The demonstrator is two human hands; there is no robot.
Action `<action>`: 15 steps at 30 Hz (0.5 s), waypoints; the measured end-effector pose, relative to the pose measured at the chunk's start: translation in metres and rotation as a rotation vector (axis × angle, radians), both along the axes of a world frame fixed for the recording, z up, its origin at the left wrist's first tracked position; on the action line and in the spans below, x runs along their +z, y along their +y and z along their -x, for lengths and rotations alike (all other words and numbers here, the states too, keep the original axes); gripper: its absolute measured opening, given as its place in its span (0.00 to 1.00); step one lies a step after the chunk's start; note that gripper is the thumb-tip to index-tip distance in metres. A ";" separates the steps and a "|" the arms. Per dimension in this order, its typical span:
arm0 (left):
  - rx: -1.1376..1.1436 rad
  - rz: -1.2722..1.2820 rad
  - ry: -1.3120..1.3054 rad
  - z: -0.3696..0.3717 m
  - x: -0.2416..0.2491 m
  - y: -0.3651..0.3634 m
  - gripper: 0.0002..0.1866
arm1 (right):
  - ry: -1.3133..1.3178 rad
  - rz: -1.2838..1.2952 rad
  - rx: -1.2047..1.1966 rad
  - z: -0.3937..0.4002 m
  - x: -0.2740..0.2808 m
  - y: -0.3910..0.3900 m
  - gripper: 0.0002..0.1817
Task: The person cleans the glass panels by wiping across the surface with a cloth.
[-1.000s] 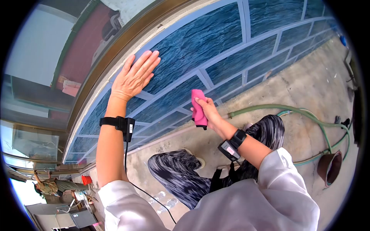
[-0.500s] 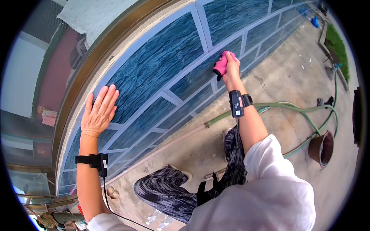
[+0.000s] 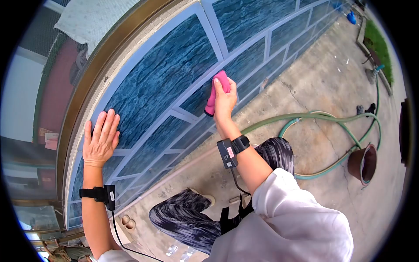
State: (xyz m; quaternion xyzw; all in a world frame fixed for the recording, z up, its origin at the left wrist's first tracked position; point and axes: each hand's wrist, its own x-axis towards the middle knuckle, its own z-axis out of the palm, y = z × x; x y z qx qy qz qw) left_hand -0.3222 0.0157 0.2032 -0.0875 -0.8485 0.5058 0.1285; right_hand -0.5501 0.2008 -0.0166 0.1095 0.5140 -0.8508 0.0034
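Observation:
A bunched pink cloth (image 3: 218,89) with a dark edge is gripped in my right hand (image 3: 225,99), pressed against the blue stone-patterned tiled wall (image 3: 174,63) near a pale grout line. My left hand (image 3: 100,139) lies flat on the wall's upper left part, beside its top ledge, fingers stretched out and holding nothing. Black straps with small boxes sit on both wrists. Part of the cloth is hidden by my right fingers.
Green hoses (image 3: 323,115) loop over the concrete floor (image 3: 305,144) at right, beside a brown pot (image 3: 363,164). A pink pipe (image 3: 174,174) runs along the wall's foot. Plastic bottles (image 3: 187,253) lie near my legs. Above the wall is a brown window frame (image 3: 83,83).
My right hand has moved left and slightly down along the wall with the pink cloth. The left hand stays flat on the wall, a little lower left in view as the camera shifts.

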 end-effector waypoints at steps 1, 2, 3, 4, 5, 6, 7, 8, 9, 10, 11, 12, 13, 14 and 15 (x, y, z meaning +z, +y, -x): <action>-0.013 0.011 0.003 0.000 0.000 0.000 0.28 | 0.006 0.034 -0.001 -0.010 -0.002 -0.005 0.18; -0.011 0.013 0.006 0.000 0.000 0.000 0.27 | 0.040 -0.045 0.041 -0.021 -0.009 -0.009 0.20; -0.010 0.014 0.003 0.000 0.000 0.000 0.27 | 0.099 -0.109 0.091 -0.028 -0.017 -0.010 0.21; 0.001 0.007 0.005 0.000 -0.001 0.000 0.27 | 0.093 -0.172 0.131 -0.026 -0.017 -0.003 0.21; 0.012 0.000 0.008 0.000 -0.001 -0.001 0.27 | 0.089 -0.235 0.170 -0.022 -0.015 0.003 0.21; 0.009 -0.001 0.004 0.000 -0.001 -0.001 0.27 | 0.081 -0.198 0.116 -0.016 -0.012 0.003 0.21; 0.006 -0.002 0.005 0.000 -0.001 -0.001 0.27 | 0.075 -0.162 0.063 -0.012 -0.011 0.004 0.22; 0.005 0.001 0.011 0.000 -0.001 -0.001 0.27 | 0.088 -0.175 0.045 -0.014 -0.009 0.003 0.20; 0.008 0.004 0.017 0.001 0.000 -0.001 0.27 | 0.094 -0.172 0.047 -0.020 -0.007 0.002 0.20; -0.001 0.009 0.014 0.000 0.000 -0.001 0.28 | 0.157 -0.264 0.120 -0.032 -0.003 0.004 0.18; -0.011 0.011 0.008 0.000 0.000 -0.001 0.28 | 0.217 -0.358 0.191 -0.041 -0.004 0.006 0.17; -0.014 0.008 0.008 0.000 -0.001 -0.001 0.28 | 0.271 -0.365 0.231 -0.046 -0.008 0.006 0.15; -0.015 0.007 0.003 0.000 -0.001 -0.001 0.28 | 0.265 -0.365 0.232 -0.045 -0.010 0.007 0.15; -0.007 0.000 0.007 0.000 -0.001 -0.001 0.27 | 0.272 -0.340 0.213 -0.041 -0.010 0.007 0.18; 0.001 -0.009 0.010 -0.001 -0.001 -0.002 0.27 | 0.276 -0.316 0.195 -0.037 -0.012 0.007 0.20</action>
